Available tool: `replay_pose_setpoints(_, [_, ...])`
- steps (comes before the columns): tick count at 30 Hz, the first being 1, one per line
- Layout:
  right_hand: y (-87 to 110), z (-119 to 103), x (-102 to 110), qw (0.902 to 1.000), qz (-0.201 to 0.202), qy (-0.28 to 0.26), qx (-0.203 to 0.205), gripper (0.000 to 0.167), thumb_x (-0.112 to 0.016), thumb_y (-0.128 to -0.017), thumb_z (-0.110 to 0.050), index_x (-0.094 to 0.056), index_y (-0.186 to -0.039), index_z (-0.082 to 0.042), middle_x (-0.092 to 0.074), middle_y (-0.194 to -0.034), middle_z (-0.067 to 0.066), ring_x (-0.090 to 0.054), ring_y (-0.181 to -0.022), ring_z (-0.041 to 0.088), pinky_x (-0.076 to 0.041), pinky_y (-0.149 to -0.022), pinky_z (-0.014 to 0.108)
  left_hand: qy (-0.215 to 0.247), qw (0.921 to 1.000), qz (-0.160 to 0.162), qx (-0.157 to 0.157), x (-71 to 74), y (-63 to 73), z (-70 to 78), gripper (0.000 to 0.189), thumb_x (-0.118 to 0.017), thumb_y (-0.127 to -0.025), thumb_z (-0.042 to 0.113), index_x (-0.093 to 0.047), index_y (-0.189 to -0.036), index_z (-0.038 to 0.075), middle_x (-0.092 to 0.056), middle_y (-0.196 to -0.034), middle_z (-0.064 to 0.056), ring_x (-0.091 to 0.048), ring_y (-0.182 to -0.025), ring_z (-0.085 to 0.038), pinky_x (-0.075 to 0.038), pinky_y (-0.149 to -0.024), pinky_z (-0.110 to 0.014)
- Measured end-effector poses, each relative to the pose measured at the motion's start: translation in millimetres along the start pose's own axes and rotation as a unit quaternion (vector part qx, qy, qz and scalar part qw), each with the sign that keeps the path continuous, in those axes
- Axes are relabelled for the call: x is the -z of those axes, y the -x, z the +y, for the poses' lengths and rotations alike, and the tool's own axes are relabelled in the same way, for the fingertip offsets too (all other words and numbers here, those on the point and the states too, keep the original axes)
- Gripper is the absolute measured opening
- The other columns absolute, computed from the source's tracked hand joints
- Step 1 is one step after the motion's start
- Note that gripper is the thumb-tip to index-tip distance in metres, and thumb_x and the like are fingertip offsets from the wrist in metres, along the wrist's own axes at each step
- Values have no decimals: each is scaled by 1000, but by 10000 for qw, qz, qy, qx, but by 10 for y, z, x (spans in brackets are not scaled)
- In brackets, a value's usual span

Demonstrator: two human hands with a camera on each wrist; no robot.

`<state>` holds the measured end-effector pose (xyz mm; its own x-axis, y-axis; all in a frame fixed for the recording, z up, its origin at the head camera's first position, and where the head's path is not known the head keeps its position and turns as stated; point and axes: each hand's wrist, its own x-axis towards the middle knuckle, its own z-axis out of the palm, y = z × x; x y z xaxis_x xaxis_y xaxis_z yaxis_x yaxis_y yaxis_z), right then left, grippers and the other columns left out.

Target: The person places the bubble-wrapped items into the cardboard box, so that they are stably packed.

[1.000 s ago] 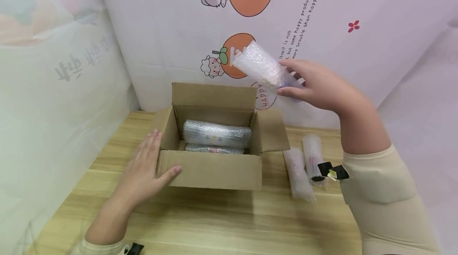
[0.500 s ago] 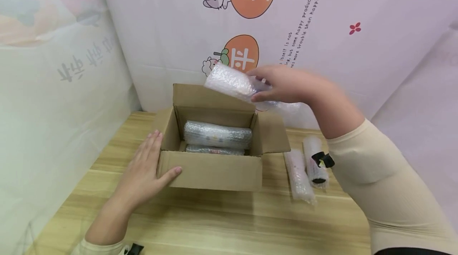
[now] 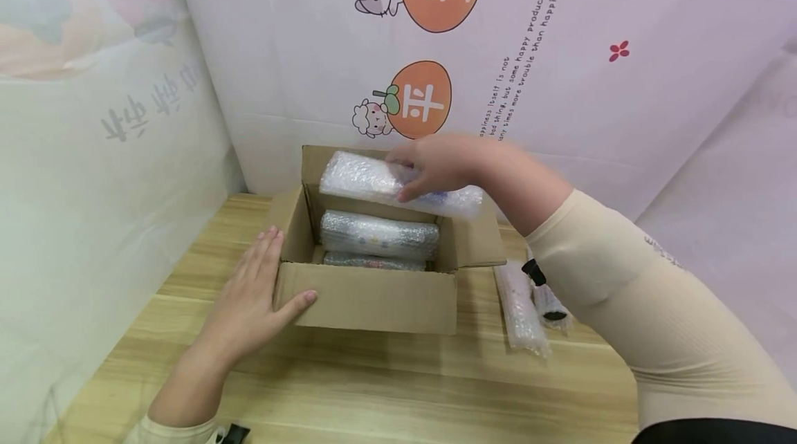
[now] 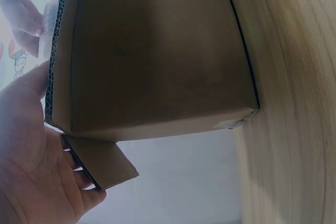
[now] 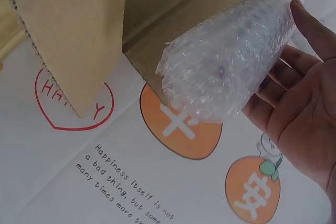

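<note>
My right hand (image 3: 443,162) grips a bubble-wrapped roll (image 3: 356,176) from above, over the far side of an uncovered cardboard box (image 3: 367,299). In the right wrist view, the thumb (image 5: 314,24) lies along one side of the roll and the fingers along the other. The contents are blurred by the wrap; a bluish patch shows through. My left hand (image 3: 249,288) rests on the box's front left corner, fingers straight along the left flap and thumb on the front flap. Inside the box lie a bubble-wrapped roll (image 3: 380,234) and, partly hidden by the front wall, another wrapped roll (image 3: 373,262).
Two more wrapped rolls lie on the wooden table (image 3: 373,389) right of the box: a pinkish roll (image 3: 521,309) and a dark-ended roll (image 3: 553,309), partly behind my right sleeve. The right flap (image 3: 478,236) sticks outward. A printed backdrop (image 3: 280,50) rises behind.
My right hand has carried the wrapped roll leftward and down, from beyond the box's right side to above its back part. My left hand has stayed at the box corner.
</note>
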<state>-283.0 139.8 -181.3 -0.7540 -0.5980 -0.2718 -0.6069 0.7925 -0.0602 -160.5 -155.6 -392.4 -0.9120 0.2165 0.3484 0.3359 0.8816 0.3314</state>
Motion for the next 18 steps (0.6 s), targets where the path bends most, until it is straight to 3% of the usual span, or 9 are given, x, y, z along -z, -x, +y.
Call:
replay_pose_setpoints(5, [-148, -150, -92, 9990, -257, 225, 294, 63, -67, -91, -44, -45, -144, -20, -56, -129, -2, -51, -114, 17, -43, -102, 38, 31, 10000, -11, 11, -10, 2, -27, 101, -51, -90, 68, 1, -159, 17, 0, -166, -4, -4, -153, -27, -15, -123, -51])
replay_pose_setpoints(12, [-311, -316, -245, 9962, -770, 380, 150, 67, -66, -91, -42, -40, -149, -19, -47, -148, 0, -43, -136, 18, -35, -115, 39, 4, 10000, 19, -29, -12, 7, -42, 101, -51, -90, 67, 2, -159, 17, -1, -166, -5, -6, -153, -30, -14, -124, -50])
replay_pose_setpoints(18, [-349, -388, -352, 9944, -974, 403, 96, 69, -66, -91, -42, -38, -150, -19, -49, -146, 1, -46, -134, 20, -38, -113, 41, 3, 10000, -2, -20, -17, 3, -46, 101, -51, -90, 68, 2, -159, 17, 0, -166, -5, -5, -153, -29, -17, -122, -53])
